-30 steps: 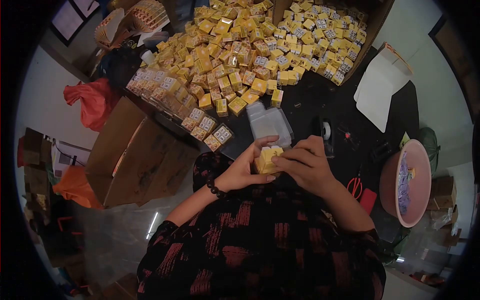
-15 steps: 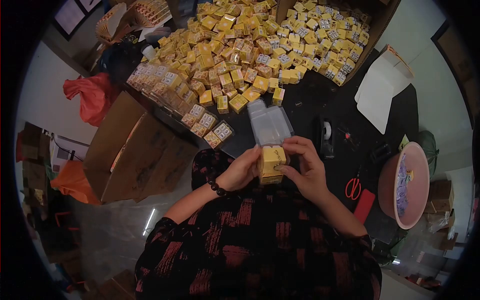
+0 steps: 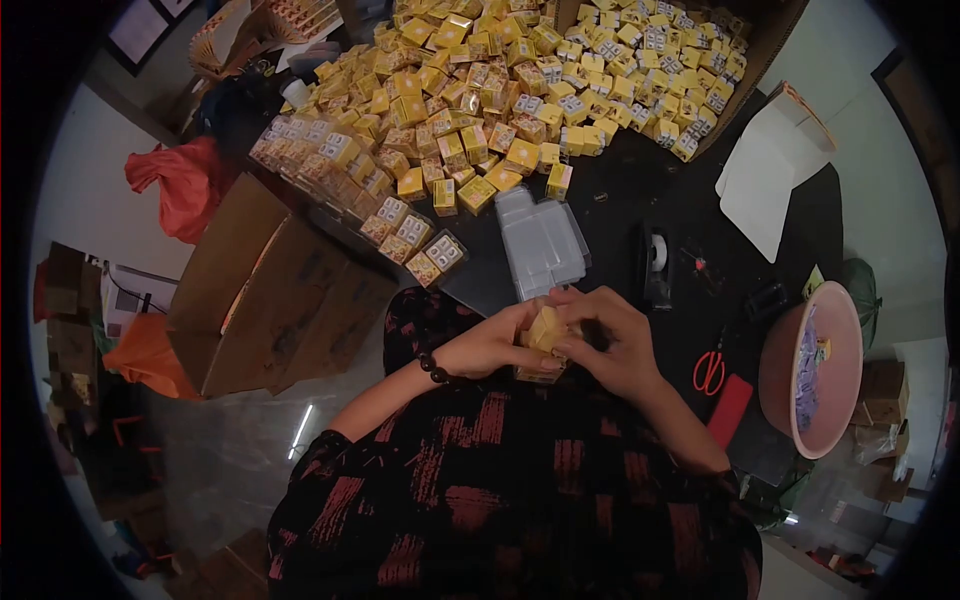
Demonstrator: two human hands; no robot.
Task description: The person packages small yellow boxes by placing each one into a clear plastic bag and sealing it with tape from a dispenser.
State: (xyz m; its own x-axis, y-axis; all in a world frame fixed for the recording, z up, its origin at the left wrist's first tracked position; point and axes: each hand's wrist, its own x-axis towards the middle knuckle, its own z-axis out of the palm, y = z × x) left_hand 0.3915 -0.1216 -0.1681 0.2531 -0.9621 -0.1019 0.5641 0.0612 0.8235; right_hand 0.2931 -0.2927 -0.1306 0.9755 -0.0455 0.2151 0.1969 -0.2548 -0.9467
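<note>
A small yellow box [image 3: 543,330] is held between both hands close to my chest. My left hand [image 3: 487,343], with a dark bead bracelet at the wrist, grips its left side, thumb across the front. Curled over the top and right side, the fingers of my right hand [image 3: 618,342] pinch at the upper flap and hide part of the box. Just beyond the hands lie flat clear plastic box blanks [image 3: 540,245] on the black table [image 3: 615,215].
Yellow boxes [image 3: 440,110] are heaped at the back, beside an open carton [image 3: 775,50] of more. Packed clear cases [image 3: 436,258] stand at left near a cardboard box [image 3: 285,300]. To the right are a tape dispenser [image 3: 655,268], red-handled scissors [image 3: 709,372] and a pink basin [image 3: 845,350].
My right hand has moved in over the top of the yellow box, its fingers now more curled. My left thumb has come across the front, and the top flap looks raised.
</note>
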